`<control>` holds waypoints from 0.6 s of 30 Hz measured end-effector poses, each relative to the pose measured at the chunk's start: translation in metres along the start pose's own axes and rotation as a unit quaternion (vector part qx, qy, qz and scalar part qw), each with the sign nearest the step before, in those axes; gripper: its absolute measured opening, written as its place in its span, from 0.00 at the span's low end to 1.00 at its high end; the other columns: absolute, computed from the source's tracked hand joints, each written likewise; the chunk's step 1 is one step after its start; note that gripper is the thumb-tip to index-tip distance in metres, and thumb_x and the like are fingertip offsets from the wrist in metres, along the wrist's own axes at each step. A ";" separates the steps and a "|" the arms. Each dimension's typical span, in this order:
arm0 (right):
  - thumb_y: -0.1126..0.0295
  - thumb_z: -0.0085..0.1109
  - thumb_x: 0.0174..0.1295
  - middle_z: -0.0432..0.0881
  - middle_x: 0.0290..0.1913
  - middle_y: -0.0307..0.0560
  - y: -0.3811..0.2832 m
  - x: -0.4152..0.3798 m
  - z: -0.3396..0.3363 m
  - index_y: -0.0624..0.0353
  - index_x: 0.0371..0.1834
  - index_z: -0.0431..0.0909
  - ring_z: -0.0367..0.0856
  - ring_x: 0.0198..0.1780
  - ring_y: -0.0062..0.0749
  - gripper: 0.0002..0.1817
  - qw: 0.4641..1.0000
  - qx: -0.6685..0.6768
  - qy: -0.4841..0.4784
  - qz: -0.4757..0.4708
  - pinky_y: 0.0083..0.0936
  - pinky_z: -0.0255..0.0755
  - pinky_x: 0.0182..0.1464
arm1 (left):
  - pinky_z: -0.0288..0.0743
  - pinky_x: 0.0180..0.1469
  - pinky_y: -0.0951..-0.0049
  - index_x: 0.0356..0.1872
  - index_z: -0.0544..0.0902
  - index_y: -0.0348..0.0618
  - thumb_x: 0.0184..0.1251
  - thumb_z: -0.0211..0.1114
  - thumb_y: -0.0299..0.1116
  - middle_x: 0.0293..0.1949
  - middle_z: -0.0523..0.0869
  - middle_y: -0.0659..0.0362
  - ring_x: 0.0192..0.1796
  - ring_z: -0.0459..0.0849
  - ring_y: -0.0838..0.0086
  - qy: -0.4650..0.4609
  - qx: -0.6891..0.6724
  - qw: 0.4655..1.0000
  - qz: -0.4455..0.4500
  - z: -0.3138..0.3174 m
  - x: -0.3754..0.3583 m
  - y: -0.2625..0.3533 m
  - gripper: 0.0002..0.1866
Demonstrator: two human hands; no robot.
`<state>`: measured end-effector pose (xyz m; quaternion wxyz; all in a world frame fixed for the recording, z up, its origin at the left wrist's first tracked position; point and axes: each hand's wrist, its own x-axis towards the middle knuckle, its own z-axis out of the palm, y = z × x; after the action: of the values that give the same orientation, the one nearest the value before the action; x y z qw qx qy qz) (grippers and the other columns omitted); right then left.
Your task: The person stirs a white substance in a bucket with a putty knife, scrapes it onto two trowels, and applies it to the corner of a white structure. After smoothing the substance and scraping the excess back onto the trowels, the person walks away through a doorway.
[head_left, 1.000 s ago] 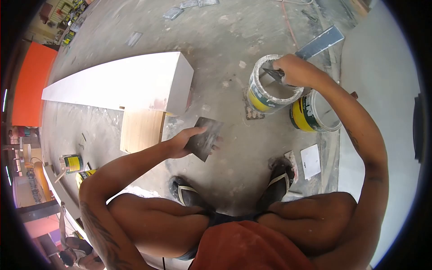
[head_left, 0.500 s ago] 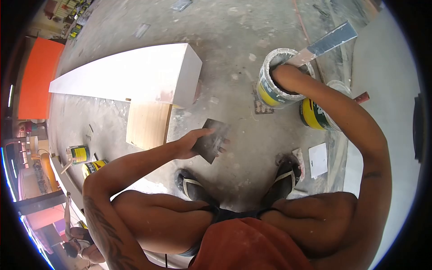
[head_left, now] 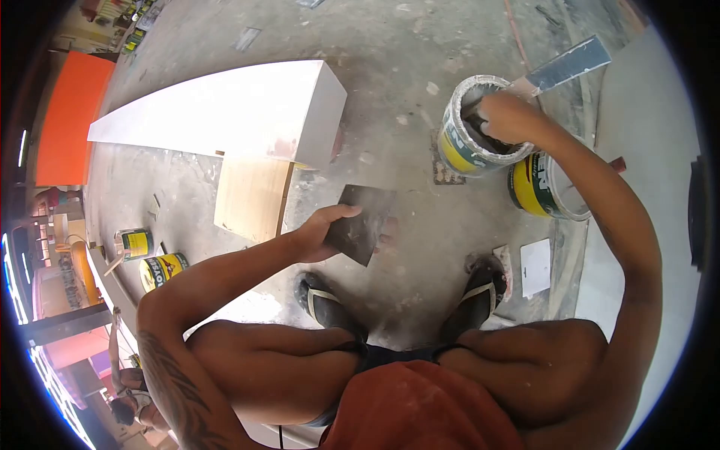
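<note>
My left hand [head_left: 322, 234] grips a dark, smudged rectangular flat sheet [head_left: 358, 225] over the floor, thumb on its top face and fingers behind it. My right hand [head_left: 511, 118] is at the mouth of a paint bucket [head_left: 459, 154] with a green and yellow label and a whitish, caked rim. Its fingers are curled down inside, close to something dark, and I cannot make out what they hold. A broad flat blade [head_left: 570, 66], bluish grey with a paler end, leans on the bucket's far rim beside that hand.
A second bucket [head_left: 534, 184] stands just right of the first. A long white tapered piece [head_left: 225, 112] lies on the floor at left, by a bare wooden block [head_left: 251, 195]. A white card [head_left: 535, 268] lies near my right foot. Cans [head_left: 163, 271] and another person [head_left: 131, 405] are at far left.
My right hand has risen from deep in the bucket to near its rim, so its back and knuckles now show. The left hand still holds the dark sheet, turned slightly. The view has shifted a little.
</note>
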<state>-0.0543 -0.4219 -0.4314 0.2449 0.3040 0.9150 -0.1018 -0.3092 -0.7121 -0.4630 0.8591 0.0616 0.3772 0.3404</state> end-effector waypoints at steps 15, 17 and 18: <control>0.66 0.61 0.61 0.83 0.40 0.60 0.014 -0.091 -0.015 0.63 0.49 0.81 0.80 0.41 0.53 0.16 0.902 0.307 0.304 -0.030 0.35 0.72 0.49 | 0.70 0.66 0.60 0.61 0.70 0.40 0.71 0.59 0.37 0.57 0.79 0.56 0.59 0.79 0.67 0.119 0.014 0.978 0.171 0.052 0.043 0.064 0.22; 0.66 0.61 0.61 0.83 0.40 0.59 0.012 -0.087 -0.006 0.62 0.48 0.82 0.81 0.41 0.52 0.15 0.906 0.275 0.317 -0.048 0.35 0.72 0.48 | 0.70 0.65 0.60 0.61 0.70 0.41 0.71 0.59 0.37 0.57 0.79 0.57 0.59 0.79 0.68 0.119 0.017 0.975 0.184 0.050 0.049 0.069 0.21; 0.66 0.60 0.62 0.84 0.40 0.58 0.010 -0.085 -0.003 0.61 0.48 0.82 0.81 0.41 0.51 0.15 0.909 0.248 0.330 -0.064 0.34 0.73 0.48 | 0.71 0.65 0.61 0.61 0.70 0.42 0.71 0.59 0.38 0.56 0.79 0.57 0.58 0.79 0.68 0.122 0.023 0.973 0.195 0.049 0.050 0.070 0.21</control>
<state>0.0101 -0.4561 -0.3859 -0.1614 0.3114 0.9066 -0.2345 -0.2883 -0.6201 -0.4331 0.7219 0.1115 0.4681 0.4972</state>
